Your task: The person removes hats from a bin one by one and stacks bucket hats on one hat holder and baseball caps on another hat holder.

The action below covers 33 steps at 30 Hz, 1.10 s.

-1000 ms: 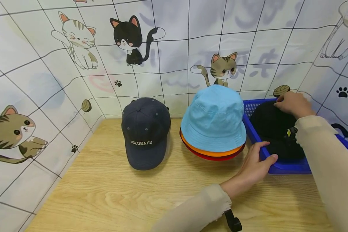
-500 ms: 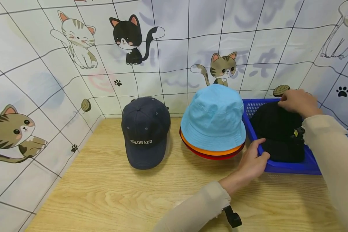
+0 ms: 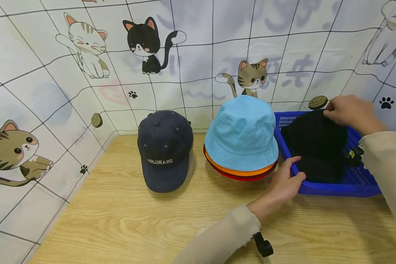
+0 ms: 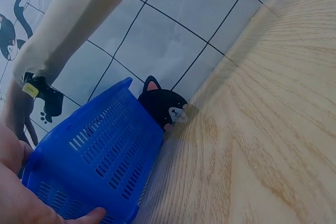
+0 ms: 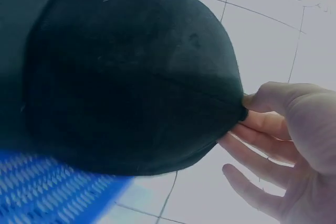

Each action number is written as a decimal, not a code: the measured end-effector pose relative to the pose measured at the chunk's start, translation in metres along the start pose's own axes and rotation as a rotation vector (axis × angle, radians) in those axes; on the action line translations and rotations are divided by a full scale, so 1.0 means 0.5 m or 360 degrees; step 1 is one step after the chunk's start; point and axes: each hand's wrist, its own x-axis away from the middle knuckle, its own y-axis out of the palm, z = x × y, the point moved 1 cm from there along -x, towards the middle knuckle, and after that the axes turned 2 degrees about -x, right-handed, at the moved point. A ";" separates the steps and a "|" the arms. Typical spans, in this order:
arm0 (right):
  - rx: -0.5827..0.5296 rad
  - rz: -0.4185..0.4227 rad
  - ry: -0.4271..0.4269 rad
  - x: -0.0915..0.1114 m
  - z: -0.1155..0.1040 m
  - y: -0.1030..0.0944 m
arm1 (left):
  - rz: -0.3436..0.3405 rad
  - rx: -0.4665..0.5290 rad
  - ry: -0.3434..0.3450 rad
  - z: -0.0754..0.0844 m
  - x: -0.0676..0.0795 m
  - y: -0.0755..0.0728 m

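Note:
A black cap (image 3: pixel 316 139) sits in the blue basket (image 3: pixel 336 189) at the right of the table. My right hand (image 3: pixel 356 113) pinches the top of its crown between thumb and fingers, plain in the right wrist view, where the cap's crown (image 5: pixel 136 77) fills much of the picture. The cap's brim points toward me, low in the basket. My left hand (image 3: pixel 285 181) grips the basket's front left rim. In the left wrist view its thumb lies along the outer wall of the basket (image 4: pixel 110 150).
A navy cap (image 3: pixel 165 150) lettered COLORADO stands on the wooden table (image 3: pixel 145 227). Between it and the basket is a stack of bucket hats, a light blue one (image 3: pixel 242 135) on top, orange and red brims below. A cat-printed wall covering (image 3: pixel 198 47) closes the back.
My right hand has moved right and slightly up, drawing up the cap's crown. More of the basket's right side shows now. The left hand has stayed on the rim.

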 end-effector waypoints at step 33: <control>-0.0077 0.0436 0.0053 0.063 -0.023 -0.118 | -0.0013 0.0138 -0.0140 0.004 0.002 -0.008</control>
